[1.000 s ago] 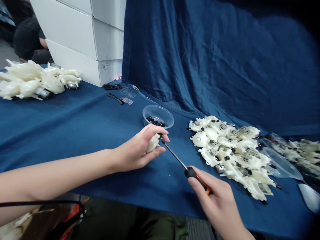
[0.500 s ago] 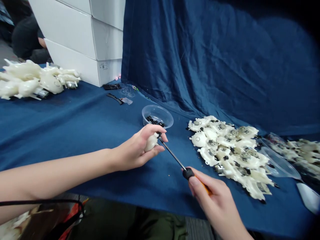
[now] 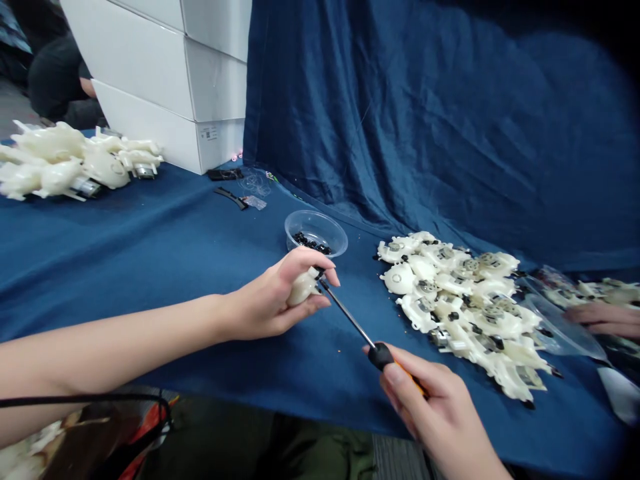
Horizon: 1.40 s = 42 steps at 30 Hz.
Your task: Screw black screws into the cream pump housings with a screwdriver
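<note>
My left hand [image 3: 280, 293] is closed round a small cream plastic part [image 3: 303, 287] with a black piece [image 3: 319, 271] at its edge, near my fingertips. My right hand [image 3: 425, 393] grips a screwdriver [image 3: 381, 356] by its black and orange handle. The steel shaft points up and left, its tip close to the black piece; whether they touch I cannot tell. Just behind my left hand stands a clear round bowl [image 3: 341, 244] holding small black parts [image 3: 311, 243]. To the right lies a pile of cream plastic parts [image 3: 465, 300] with black and metal pieces on them.
More cream parts [image 3: 60, 160] are heaped at the far left by stacked white boxes [image 3: 145, 87]. Black strips [image 3: 230, 197] lie near the boxes. A blue curtain [image 3: 425, 120] hangs behind. At the right edge, another person's hand [image 3: 607, 317] is by a clear tray [image 3: 565, 330].
My right hand and the screwdriver have shifted slightly right and down. Another person's hand has come into view at the right edge. My left hand has barely moved.
</note>
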Tool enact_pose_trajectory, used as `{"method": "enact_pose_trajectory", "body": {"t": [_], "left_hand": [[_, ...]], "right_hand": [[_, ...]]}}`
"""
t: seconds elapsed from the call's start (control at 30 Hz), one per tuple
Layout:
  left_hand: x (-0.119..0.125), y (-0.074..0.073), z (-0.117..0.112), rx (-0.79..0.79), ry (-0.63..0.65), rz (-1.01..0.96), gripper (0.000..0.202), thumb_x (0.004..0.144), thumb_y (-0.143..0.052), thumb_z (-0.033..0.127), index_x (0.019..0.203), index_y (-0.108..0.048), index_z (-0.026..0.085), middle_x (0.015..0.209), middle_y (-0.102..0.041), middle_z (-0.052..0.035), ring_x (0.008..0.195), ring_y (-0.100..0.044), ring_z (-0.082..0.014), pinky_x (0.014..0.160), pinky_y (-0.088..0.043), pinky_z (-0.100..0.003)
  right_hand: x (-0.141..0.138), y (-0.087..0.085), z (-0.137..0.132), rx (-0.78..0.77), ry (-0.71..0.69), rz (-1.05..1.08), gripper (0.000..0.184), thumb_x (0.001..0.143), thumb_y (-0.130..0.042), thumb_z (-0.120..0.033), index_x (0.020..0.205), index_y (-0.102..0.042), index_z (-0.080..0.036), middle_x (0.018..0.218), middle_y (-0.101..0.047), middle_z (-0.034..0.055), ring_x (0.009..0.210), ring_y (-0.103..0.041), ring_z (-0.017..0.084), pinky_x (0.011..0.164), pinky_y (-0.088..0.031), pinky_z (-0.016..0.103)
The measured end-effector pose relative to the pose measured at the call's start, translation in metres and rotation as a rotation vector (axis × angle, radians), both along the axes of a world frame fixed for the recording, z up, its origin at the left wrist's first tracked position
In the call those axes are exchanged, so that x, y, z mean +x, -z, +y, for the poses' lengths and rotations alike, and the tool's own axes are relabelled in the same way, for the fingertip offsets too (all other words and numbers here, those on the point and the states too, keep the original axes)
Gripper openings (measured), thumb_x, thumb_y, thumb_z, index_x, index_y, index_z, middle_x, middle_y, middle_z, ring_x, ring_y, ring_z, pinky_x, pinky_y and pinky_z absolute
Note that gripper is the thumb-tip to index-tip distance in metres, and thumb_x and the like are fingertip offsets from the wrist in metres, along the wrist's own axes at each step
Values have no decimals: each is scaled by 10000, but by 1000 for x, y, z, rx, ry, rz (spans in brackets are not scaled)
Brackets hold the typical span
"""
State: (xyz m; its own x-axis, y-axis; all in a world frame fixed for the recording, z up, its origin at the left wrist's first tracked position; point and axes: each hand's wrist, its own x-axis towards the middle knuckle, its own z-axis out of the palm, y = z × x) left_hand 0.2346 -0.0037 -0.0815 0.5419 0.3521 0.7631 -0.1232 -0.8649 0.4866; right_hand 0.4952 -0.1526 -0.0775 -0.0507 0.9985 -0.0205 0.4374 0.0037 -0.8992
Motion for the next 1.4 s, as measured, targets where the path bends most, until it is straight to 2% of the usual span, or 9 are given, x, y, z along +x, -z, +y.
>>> {"method": "enact_pose_trajectory", "body": {"t": [0.07,0.13,0.43,0.57,0.67,0.87,1.13,1.27,1.4], "left_hand": [[0,-3,-1,48,45,-21,546,907,-681,115,1367,-417,244,1145,-669,-108,1165,-608,-238,1048,-505,-465],[1,-6,-4,77,86,-44,594,903,-687,109,1395,-385,249,1142,-678,-111,1171,-615,-241,1047,-513,-478],[0,-9,-11,121,162,-53,806,840,-718,43,1500,-318,278,1216,-688,-130,1209,-620,-262,1056,-539,-483],[0,-8,-9,133,183,-79,854,800,-735,20,1508,-320,255,1252,-656,-144,1191,-626,-264,1060,-536,-494],[2,-5,-8,103,152,-113,862,777,-740,28,1492,-323,267,1260,-644,-138,1197,-627,-264,1070,-526,-501],[3,-10,-8,12,24,35,461,842,-746,187,1264,-560,194,1296,-619,-178,1259,-591,-299,1070,-513,-462],[4,-8,-5,-69,82,167,223,929,-710,242,1113,-592,198,1209,-579,-139,1188,-563,-237,1040,-490,-399],[3,-9,-7,-64,137,158,312,914,-728,235,1183,-573,205,1194,-583,-144,1167,-568,-244,1000,-509,-393],[0,-17,-12,-3,128,146,294,901,-704,153,1168,-590,198,1205,-569,-140,1176,-564,-233,1014,-503,-380]], "right_hand": [[-2,-7,-4,-436,-46,335,588,925,-596,-671,1108,-719,-126,559,-463,-44,369,-281,3,375,-205,151],[-1,-12,-8,-658,-50,585,632,869,-652,-712,1088,-676,-120,581,-435,-66,379,-216,-23,384,-140,142],[7,-10,-12,-622,-173,469,673,913,-588,-716,1183,-640,-102,599,-535,-30,394,-356,-9,424,-233,128],[11,-4,-13,-477,-142,314,665,902,-625,-679,1293,-609,-141,710,-651,28,424,-423,16,434,-293,135],[19,7,-15,-175,-22,42,499,898,-672,-594,1167,-699,-174,802,-714,65,502,-544,70,472,-408,168],[20,10,-17,528,53,-547,234,913,-717,-366,1126,-741,-271,1083,-776,24,979,-737,172,925,-565,219],[18,2,-11,809,13,-828,380,1001,-615,-232,1377,-655,-202,856,-676,26,663,-599,57,693,-457,157],[21,10,-9,637,-64,-536,278,976,-629,-256,1219,-737,-176,851,-720,53,688,-658,92,624,-473,158],[13,9,-5,-132,-202,-33,594,1021,-446,-603,1014,-772,-106,462,-501,-15,366,-389,55,412,-303,176]]}}
